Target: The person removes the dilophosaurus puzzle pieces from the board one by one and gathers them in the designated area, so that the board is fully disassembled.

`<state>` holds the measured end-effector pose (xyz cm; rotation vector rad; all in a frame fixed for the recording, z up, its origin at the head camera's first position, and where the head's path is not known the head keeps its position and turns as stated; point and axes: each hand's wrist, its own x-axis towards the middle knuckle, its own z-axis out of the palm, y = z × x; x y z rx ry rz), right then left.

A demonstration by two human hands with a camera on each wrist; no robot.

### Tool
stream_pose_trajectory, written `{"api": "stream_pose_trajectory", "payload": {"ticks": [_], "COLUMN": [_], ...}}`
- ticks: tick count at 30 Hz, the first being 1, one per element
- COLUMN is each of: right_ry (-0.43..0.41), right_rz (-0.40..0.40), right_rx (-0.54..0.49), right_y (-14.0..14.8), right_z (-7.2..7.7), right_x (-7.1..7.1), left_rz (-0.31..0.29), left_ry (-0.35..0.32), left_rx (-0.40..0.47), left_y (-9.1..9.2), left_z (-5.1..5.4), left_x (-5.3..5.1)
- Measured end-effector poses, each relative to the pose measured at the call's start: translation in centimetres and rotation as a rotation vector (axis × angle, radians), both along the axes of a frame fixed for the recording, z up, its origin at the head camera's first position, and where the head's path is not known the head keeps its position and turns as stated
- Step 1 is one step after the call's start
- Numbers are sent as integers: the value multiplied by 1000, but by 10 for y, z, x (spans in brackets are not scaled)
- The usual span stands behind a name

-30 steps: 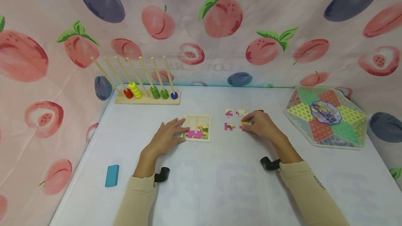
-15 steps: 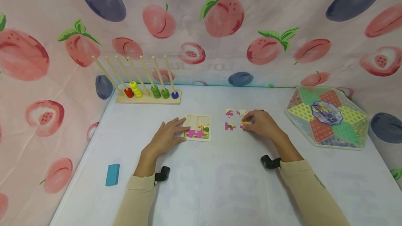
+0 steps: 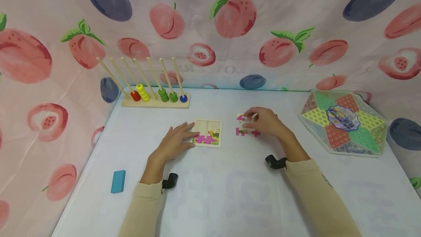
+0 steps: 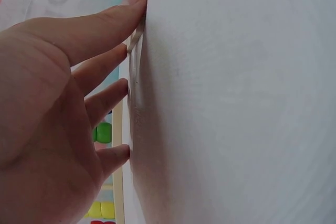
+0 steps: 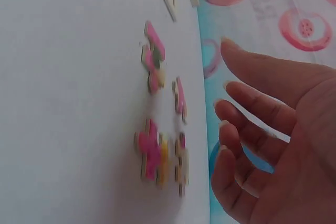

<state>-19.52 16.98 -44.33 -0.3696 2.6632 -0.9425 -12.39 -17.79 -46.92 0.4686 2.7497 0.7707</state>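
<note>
- Change on my feed: the right hand [image 3: 264,120] cleared the front-right loose piece [image 3: 255,133] and shifted left and toward the worktop's [image 3: 210,193] back edge. In the head view it covered the back-right piece [image 5: 182,163].
- Right fingers: released. Loosely curved, gap to the thumb, nothing in the grasp that I could see.
- Right wrist view gave me all four loose pieces flat on the worktop, including the front-left piece [image 5: 152,59] and the back-left piece [image 5: 180,100].
- Left hand [image 3: 174,142]: no visible change. Fingers spread, gripping nothing, resting at the left side of the puzzle tray [image 3: 203,126].
- Tray sat a little in from the worktop's back edge, well off its left edge, just left of the loose pieces. Fitted pieces filled its front and right; back-left was bare wood.
- My read for the puzzle: front-right piece got left behind, not carried, so the fill hadn't advanced. Tray was part done, steadied by the left hand.
</note>
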Motion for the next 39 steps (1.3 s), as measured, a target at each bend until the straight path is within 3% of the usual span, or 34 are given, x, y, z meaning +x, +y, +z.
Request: {"api": "stream_pose_trajectory", "payload": {"ticks": [9,19,27,33,39], "right_ry": [1,6,17,34,29], "right_rz": [156,297,314,303,280], "right_rx": [-79,-52,-2,76,77], "right_y": [-41,-74,-93,-102,-103], "right_z": [6,-7,-19,-20,-20], "right_x": [4,11,14,15,17], "left_rz": [-4,2,1,-6,-1], "left_ry": [5,3,-6,-2,-6], "left_rx": [0,-4,-4,-2,-2], "left_y": [1,0,-1,0,0], "left_z": [1,-1,-2,-2,-3], "left_x": [1,-2,-2,-2,-3]}}
